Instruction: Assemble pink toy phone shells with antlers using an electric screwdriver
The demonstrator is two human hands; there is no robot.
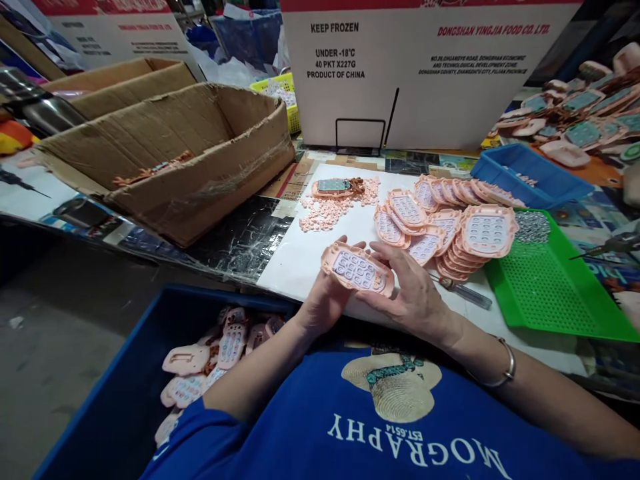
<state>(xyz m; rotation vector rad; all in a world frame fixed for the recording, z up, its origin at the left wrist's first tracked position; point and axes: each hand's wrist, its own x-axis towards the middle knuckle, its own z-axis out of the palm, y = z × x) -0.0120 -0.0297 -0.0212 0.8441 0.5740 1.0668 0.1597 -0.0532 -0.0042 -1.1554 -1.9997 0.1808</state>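
Observation:
A pink plastic toy phone shell, its pale keypad side facing up, is held over the near edge of the white work sheet. My left hand supports it from the left and below, fingertips showing behind it. My right hand grips its right end between thumb and fingers. Just beyond lie stacked shells with keypads. A shell with a green circuit board rests among small scattered pink pieces. A screwdriver lies right of my right hand.
On the right, a green perforated tray holds small metal screws, with a blue bin behind it. A cardboard box stands at left. Below, a blue crate contains toy phones. A white carton blocks the back.

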